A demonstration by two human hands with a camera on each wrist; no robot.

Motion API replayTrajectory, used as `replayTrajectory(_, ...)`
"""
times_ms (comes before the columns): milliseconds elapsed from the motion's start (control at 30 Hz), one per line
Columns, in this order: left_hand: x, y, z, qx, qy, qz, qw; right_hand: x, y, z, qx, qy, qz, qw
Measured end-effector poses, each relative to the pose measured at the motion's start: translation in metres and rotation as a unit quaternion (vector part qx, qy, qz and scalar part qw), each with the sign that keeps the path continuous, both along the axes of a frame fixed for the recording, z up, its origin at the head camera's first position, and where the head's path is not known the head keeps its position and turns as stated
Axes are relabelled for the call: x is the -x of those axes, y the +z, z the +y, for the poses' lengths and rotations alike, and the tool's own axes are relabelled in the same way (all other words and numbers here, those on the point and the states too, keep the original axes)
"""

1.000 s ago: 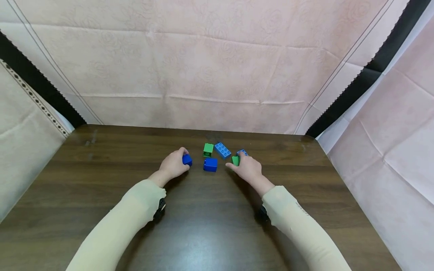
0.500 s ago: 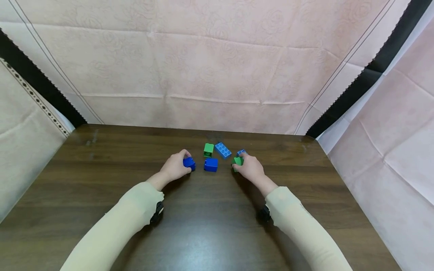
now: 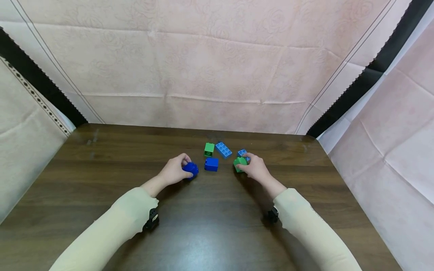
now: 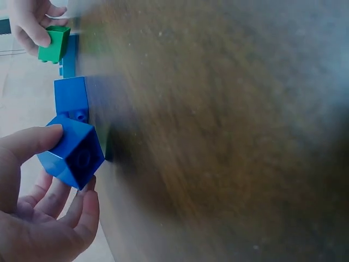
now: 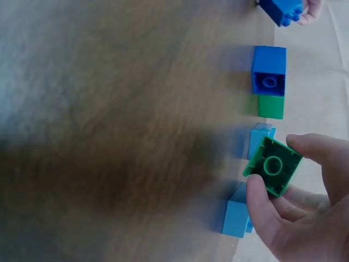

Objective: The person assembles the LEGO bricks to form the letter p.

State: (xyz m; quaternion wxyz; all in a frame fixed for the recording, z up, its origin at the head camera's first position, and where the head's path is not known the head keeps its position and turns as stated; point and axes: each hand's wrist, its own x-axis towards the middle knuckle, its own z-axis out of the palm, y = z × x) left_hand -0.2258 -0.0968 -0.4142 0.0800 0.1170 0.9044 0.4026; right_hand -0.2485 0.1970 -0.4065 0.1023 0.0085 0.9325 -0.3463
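My left hand point(image 3: 173, 168) pinches a dark blue toy building brick point(image 3: 191, 170) between thumb and fingers. In the left wrist view that brick point(image 4: 73, 150) is tilted, its hollow underside partly showing. A green building brick point(image 3: 239, 165) is gripped by my right hand point(image 3: 259, 170). The right wrist view shows the green brick's hollow underside point(image 5: 272, 165) facing the camera, with thumb and fingers on its sides. Between the hands, a second dark blue brick point(image 3: 211, 164) rests on the table, on its side.
Behind the loose dark blue brick sits another green brick point(image 3: 209, 149). A long light blue brick point(image 3: 223, 149) lies studs up to its right. Another light blue brick point(image 3: 242, 152) is partly covered by my right hand. All are on a brown wooden table point(image 3: 203, 210) before a pale cloth point(image 3: 203, 75).
My left hand has shifted slightly right and nearer, turning the blue brick. The right hand has moved a little right and nearer while tilting the green brick. The loose bricks stay put.
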Motion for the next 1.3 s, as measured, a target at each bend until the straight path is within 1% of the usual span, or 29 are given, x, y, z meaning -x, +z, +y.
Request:
replayTrajectory(133, -0.002, 0.001, -0.001, -0.011, -0.002, -0.015, 0.9998, 0.000, 0.000, 0.003, 0.043, 0.003, -0.010, 0.9990)
replayTrajectory(300, -0.004, -0.001, 0.000, -0.025, -0.010, -0.038, 0.9989, -0.002, 0.001, 0.005, 0.099, -0.001, -0.020, 0.9948)
replayTrajectory(433, -0.006, -0.002, 0.003, -0.035, -0.019, -0.052, 0.9978, -0.002, 0.002, 0.007, 0.121, -0.006, -0.025, 0.9923)
replayTrajectory(567, -0.006, -0.003, 0.006, -0.040, -0.032, -0.050, 0.9974, -0.003, 0.005, 0.008, 0.139, -0.010, -0.020, 0.9901)
replayTrajectory(700, -0.007, -0.007, 0.009, -0.046, -0.051, -0.038, 0.9969, -0.003, 0.007, 0.007, 0.174, -0.019, -0.014, 0.9845)
replayTrajectory(800, -0.009, -0.011, 0.010, -0.051, -0.074, -0.026, 0.9956, -0.005, 0.008, 0.007, 0.188, -0.028, -0.001, 0.9818)
replayTrajectory(833, -0.009, -0.012, 0.010, -0.053, -0.082, -0.022, 0.9950, -0.008, 0.012, 0.006, 0.190, -0.030, 0.003, 0.9813)
replayTrajectory(933, -0.012, -0.013, 0.013, -0.053, -0.100, -0.018, 0.9934, -0.009, 0.012, 0.007, 0.199, -0.036, 0.021, 0.9791)
replayTrajectory(1033, -0.015, -0.012, 0.017, -0.049, -0.106, -0.025, 0.9929, -0.009, 0.011, 0.008, 0.207, -0.033, 0.031, 0.9772)
replayTrajectory(1067, -0.016, -0.012, 0.019, -0.048, -0.105, -0.029, 0.9929, -0.007, 0.008, 0.010, 0.210, -0.031, 0.033, 0.9766)
replayTrajectory(1133, -0.016, -0.012, 0.021, -0.048, -0.106, -0.035, 0.9926, -0.007, 0.009, 0.010, 0.215, -0.026, 0.033, 0.9758)
replayTrajectory(1300, -0.016, -0.014, 0.023, -0.041, -0.122, -0.032, 0.9911, -0.009, 0.011, 0.009, 0.231, -0.012, 0.034, 0.9722)
